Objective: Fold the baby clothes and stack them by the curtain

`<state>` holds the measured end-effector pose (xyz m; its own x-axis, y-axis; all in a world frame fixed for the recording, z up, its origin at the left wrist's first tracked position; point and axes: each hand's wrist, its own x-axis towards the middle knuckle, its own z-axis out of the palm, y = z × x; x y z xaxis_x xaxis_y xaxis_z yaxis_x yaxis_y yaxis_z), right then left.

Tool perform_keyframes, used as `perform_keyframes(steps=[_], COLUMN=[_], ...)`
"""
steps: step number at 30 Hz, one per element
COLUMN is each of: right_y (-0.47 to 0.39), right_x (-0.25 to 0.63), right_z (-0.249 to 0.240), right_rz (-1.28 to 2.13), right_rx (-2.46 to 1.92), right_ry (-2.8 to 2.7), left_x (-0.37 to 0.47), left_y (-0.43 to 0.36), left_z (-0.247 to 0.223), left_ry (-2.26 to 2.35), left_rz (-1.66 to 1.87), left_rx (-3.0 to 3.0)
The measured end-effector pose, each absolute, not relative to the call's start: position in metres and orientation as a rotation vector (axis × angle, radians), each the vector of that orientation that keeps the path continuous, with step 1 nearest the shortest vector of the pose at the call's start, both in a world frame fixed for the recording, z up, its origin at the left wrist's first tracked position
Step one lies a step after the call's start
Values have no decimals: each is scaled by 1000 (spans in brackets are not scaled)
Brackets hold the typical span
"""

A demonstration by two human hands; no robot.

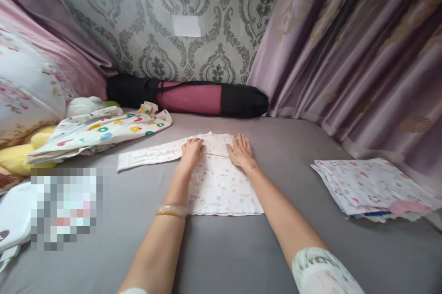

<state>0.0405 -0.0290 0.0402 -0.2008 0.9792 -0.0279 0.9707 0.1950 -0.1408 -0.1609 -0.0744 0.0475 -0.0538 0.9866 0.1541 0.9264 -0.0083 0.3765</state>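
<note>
A small white long-sleeved shirt point(224, 188) with a pale print lies on the grey sheet in front of me. One sleeve point(148, 155) stretches out to the left; on the right no sleeve sticks out, and a band of cloth crosses the upper part. My left hand point(192, 152) is at the shirt's upper left, by the base of that sleeve, its fingers curled on the fabric. Flat on the upper right of the shirt rests my right hand point(241, 150), fingers stretched forward. A bangle point(171, 210) circles my left forearm.
Folded printed clothes point(376, 183) lie in a stack at right. At left are a colourful printed garment point(113, 130), a yellow plush point(41, 144), a white device point(17, 213) with a cable and a blurred item. A black-and-pink long bag point(189, 98) lies along the wall.
</note>
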Motion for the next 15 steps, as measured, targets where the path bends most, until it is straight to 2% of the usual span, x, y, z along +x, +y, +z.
perform_keyframes(steps=[11, 15], right_y=[-21, -24], right_x=[43, 29], right_z=[42, 48], right_rz=[338, 241], right_rx=[-2014, -1863], right_ry=[-2367, -2398], left_x=[-163, -170], left_y=[-77, -78], left_z=[50, 58], left_ry=[1963, 1968], left_rz=[480, 561], left_rx=[2051, 2011])
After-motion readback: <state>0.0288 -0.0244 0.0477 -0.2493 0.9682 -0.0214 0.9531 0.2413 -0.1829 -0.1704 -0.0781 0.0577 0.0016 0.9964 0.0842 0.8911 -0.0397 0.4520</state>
